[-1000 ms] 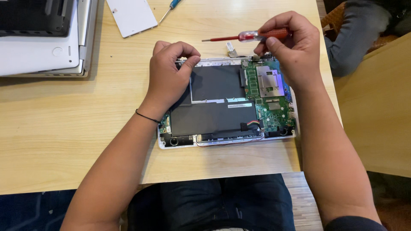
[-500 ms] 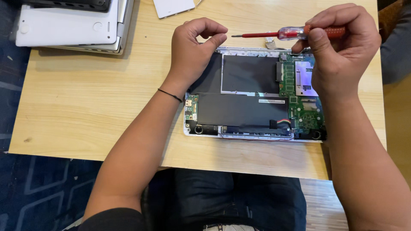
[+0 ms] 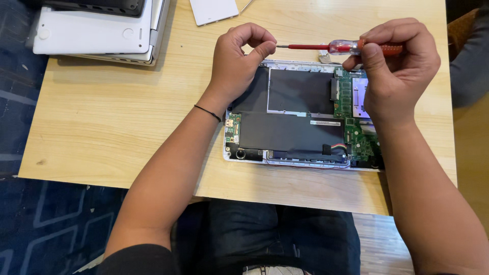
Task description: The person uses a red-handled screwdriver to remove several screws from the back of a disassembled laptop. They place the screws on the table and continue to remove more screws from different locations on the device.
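An opened laptop base (image 3: 300, 122) lies on the wooden table (image 3: 117, 117), showing black battery panels and a green circuit board on its right side. My right hand (image 3: 397, 66) grips a red screwdriver (image 3: 331, 48) by its handle, held level above the laptop's far edge with the tip pointing left. My left hand (image 3: 239, 61) hovers over the laptop's far left corner, thumb and fingers pinched together right at the screwdriver's tip. What the fingers pinch is too small to tell. A thin black band circles my left wrist.
A stack of white closed laptops (image 3: 97, 30) sits at the table's far left corner. A white flat card or pad (image 3: 214, 10) lies at the far edge. Another person's grey sleeve (image 3: 468, 61) shows at the right. Blue patterned carpet lies to the left.
My left hand has lifted off the laptop and its fingers now pinch at the screwdriver's tip. The right hand still holds the screwdriver level. The view has shifted.
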